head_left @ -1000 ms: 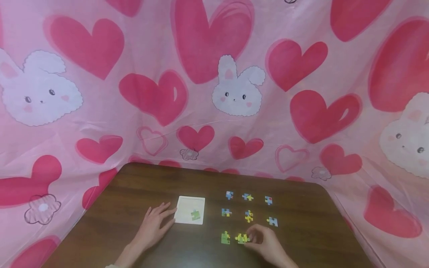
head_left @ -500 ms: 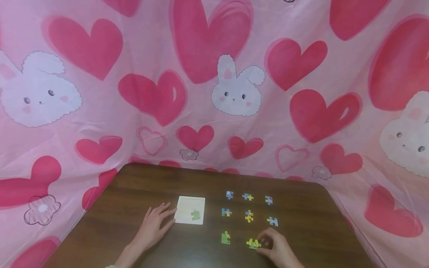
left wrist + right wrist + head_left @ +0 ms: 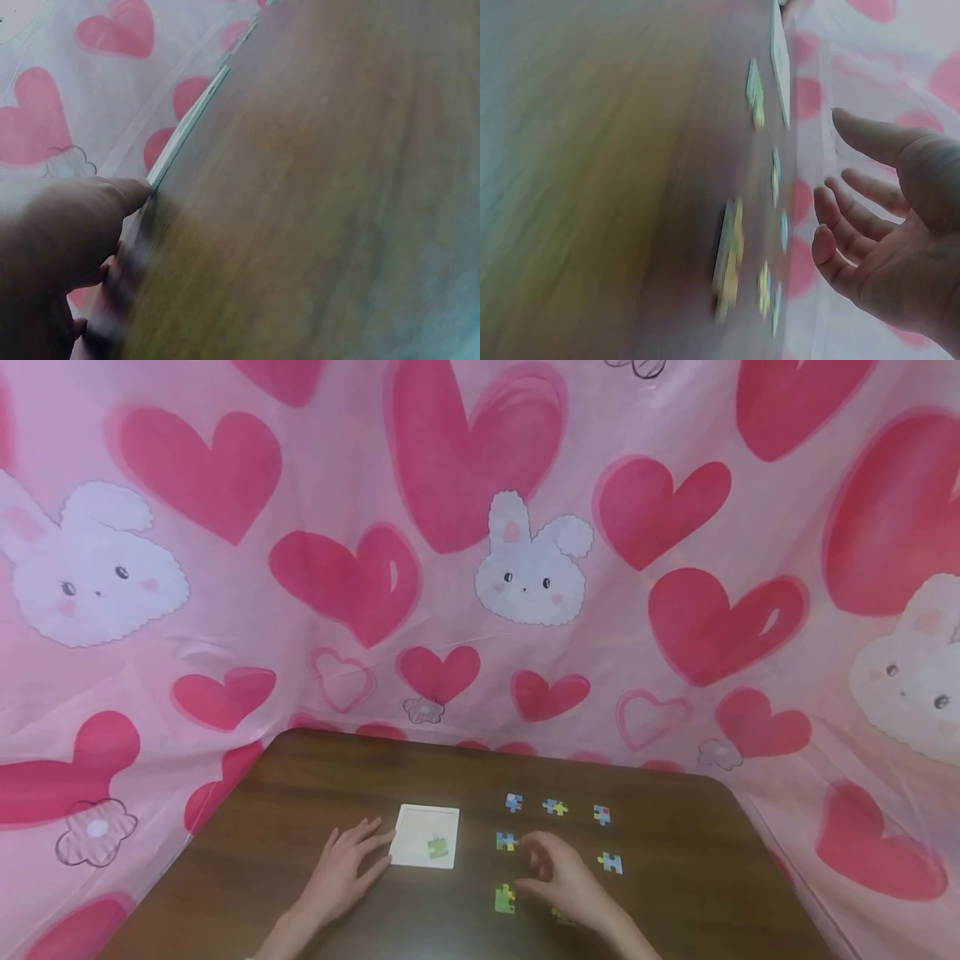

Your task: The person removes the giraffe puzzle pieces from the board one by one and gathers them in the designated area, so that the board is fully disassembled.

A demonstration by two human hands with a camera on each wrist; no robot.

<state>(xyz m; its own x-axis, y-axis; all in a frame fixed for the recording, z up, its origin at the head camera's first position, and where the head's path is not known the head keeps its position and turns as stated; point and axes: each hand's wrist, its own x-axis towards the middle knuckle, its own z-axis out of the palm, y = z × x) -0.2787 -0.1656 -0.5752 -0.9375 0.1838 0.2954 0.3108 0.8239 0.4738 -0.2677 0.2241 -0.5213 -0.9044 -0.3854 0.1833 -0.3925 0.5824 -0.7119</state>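
Observation:
A square white puzzle tray [image 3: 408,842] lies flat on the table, with one green jigsaw piece [image 3: 437,847] in its lower right part. My left hand [image 3: 337,868] rests at the tray's left edge, fingers extended; in the left wrist view a fingertip touches the tray's rim [image 3: 187,131]. Over the loose pieces hovers my right hand [image 3: 566,878], its fingers loosely bent and holding nothing, as the right wrist view [image 3: 892,232] shows. Left of it lie a green-yellow piece [image 3: 506,899] and a blue-green piece [image 3: 506,842]. Beneath it a yellow-green piece [image 3: 562,917] is mostly hidden.
Three blue-toned pieces [image 3: 555,807] form the back row on the brown table [image 3: 337,777]. Another light blue piece [image 3: 612,863] sits right of my right hand. Pink cloth [image 3: 450,610] with hearts and rabbits hangs around the table's far sides.
My right hand slid the yellow-green piece rightward, let it go, then moved up and left, covering the middle yellow piece. My left hand stayed at the tray.

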